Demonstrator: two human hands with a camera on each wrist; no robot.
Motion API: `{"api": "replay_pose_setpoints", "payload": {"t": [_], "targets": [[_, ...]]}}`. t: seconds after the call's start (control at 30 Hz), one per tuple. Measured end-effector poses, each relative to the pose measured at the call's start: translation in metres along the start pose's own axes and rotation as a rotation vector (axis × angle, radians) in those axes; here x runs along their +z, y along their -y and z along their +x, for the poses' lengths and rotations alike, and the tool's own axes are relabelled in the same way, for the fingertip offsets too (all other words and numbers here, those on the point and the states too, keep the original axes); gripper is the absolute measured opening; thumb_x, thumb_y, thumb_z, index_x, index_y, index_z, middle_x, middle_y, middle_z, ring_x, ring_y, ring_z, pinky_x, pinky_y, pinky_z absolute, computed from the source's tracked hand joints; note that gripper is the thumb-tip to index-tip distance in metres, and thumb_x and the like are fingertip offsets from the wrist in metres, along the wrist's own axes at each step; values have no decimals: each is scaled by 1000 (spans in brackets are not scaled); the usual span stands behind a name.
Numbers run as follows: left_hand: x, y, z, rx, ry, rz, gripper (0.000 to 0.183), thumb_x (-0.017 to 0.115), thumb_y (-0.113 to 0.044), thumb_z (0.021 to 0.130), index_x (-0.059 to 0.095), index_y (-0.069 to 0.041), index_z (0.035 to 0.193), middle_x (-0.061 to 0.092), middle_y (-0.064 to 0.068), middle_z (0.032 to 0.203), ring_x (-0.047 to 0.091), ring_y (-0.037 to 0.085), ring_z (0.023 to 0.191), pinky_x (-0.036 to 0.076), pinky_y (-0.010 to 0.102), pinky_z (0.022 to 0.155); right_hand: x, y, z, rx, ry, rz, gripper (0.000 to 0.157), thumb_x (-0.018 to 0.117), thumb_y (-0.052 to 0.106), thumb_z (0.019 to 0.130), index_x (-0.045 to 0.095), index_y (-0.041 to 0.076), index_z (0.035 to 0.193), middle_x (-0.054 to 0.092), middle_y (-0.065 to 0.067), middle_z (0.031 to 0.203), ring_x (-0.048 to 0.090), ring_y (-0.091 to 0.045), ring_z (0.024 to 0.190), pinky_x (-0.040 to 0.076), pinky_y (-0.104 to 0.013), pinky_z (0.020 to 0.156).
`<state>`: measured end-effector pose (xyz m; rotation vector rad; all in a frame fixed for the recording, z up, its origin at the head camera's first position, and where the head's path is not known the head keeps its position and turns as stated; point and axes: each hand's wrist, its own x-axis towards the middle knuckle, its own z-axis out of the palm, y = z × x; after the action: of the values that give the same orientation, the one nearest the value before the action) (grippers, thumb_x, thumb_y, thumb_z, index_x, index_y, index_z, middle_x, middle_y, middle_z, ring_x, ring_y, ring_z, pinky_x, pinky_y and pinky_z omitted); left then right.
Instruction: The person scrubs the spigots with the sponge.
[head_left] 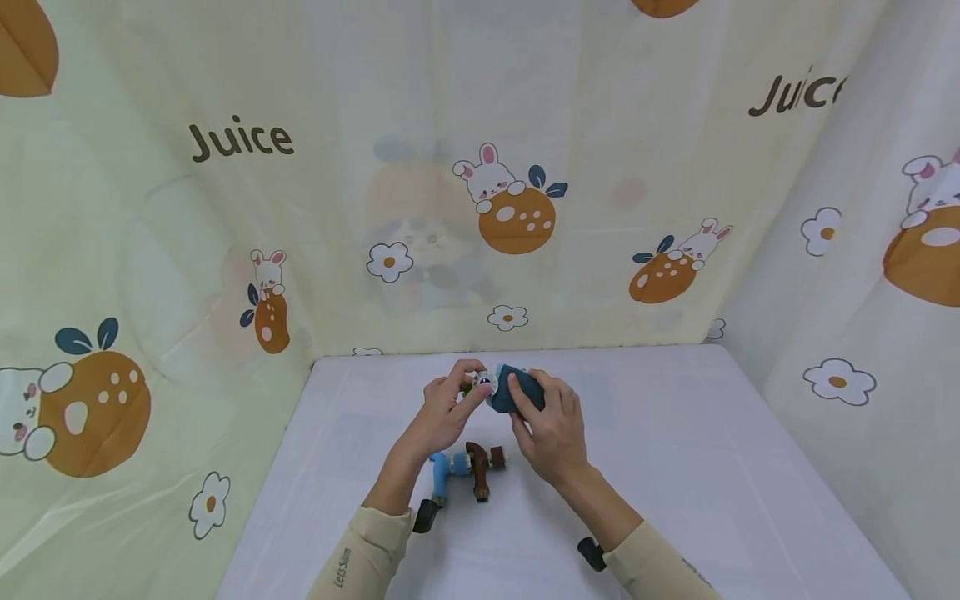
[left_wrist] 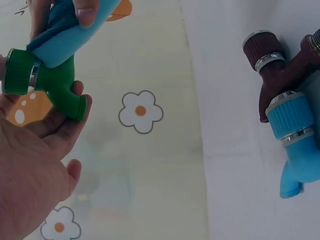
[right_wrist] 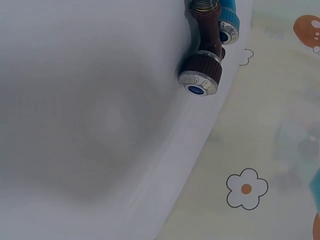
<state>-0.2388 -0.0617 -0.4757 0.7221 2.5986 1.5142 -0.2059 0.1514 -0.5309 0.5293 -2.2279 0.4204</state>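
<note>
Above the far half of the table, my left hand (head_left: 441, 410) holds a green tap (left_wrist: 62, 87) by its body, with the tap's pale round knob end (head_left: 485, 382) facing my head. Left fingers lie along the curved spout in the left wrist view. My right hand (head_left: 558, 425) grips a folded cloth (head_left: 516, 390), dark teal on one face and light blue on the other, thumb on top. Its edge lies against the green tap beside the knob. In the right wrist view the right hand is out of frame.
On the white table (head_left: 637, 467), below the hands, lie a blue tap (head_left: 441, 471) and a brown tap (head_left: 478, 471) side by side. A patterned curtain (head_left: 330, 217) with rabbits, oranges and flowers hangs behind and at both sides. Dark wrist cameras (head_left: 425, 517) sit at the cuffs.
</note>
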Motion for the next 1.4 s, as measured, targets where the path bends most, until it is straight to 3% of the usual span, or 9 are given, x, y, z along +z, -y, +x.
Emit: {"api": "replay_pose_setpoints", "payload": {"t": [0.07, 0.13, 0.33, 0.43, 0.8, 1.07, 1.4], "targets": [[0, 0, -1, -19, 15, 0, 34, 51, -49, 108, 47, -35, 138, 64, 19, 137, 28, 45, 142, 38, 70, 103, -1, -1, 1, -12, 3, -24, 56, 74, 21, 91, 62, 13, 145, 49, -26, 144, 43, -41, 123, 43, -52, 97], [0, 0, 0, -11, 21, 22, 36, 49, -49, 109, 46, -32, 140, 64, 19, 138, 30, 45, 142, 39, 70, 103, -1, -2, 1, -18, 9, -46, 54, 73, 21, 92, 62, 13, 145, 50, -26, 143, 43, -41, 122, 42, -52, 97], [4, 1, 1, 55, 24, 102, 39, 45, -43, 111, 42, -27, 146, 70, 19, 126, 60, 37, 116, 50, 59, 94, -2, -4, 2, -25, 35, -99, 54, 73, 22, 92, 62, 16, 145, 50, -26, 142, 42, -40, 120, 40, -52, 96], [5, 2, 1, 71, 22, 102, 37, 44, -42, 112, 42, -28, 146, 72, 18, 123, 68, 37, 114, 53, 59, 96, -3, -5, 2, -31, 39, -122, 55, 75, 22, 92, 62, 16, 145, 50, -25, 141, 43, -40, 120, 40, -51, 95], [8, 0, -1, 41, 45, 66, 37, 44, -45, 111, 41, -29, 144, 71, 17, 125, 67, 34, 114, 54, 58, 94, -8, -10, 4, -80, 63, -289, 54, 76, 22, 89, 65, 19, 142, 52, -22, 139, 44, -37, 115, 38, -48, 88], [8, 1, -1, 7, 41, 71, 37, 42, -51, 110, 39, -34, 143, 70, 16, 130, 67, 35, 120, 53, 62, 98, -10, -15, 5, -57, 44, -262, 52, 75, 18, 90, 66, 19, 142, 53, -22, 138, 44, -38, 115, 37, -50, 88], [6, 7, -1, -70, 37, -83, 38, 39, -53, 110, 38, -33, 143, 66, 17, 125, 61, 27, 106, 47, 42, 87, -8, -17, 3, 64, 55, -132, 59, 77, 18, 90, 61, 14, 146, 51, -24, 142, 44, -40, 120, 44, -53, 93]]}}
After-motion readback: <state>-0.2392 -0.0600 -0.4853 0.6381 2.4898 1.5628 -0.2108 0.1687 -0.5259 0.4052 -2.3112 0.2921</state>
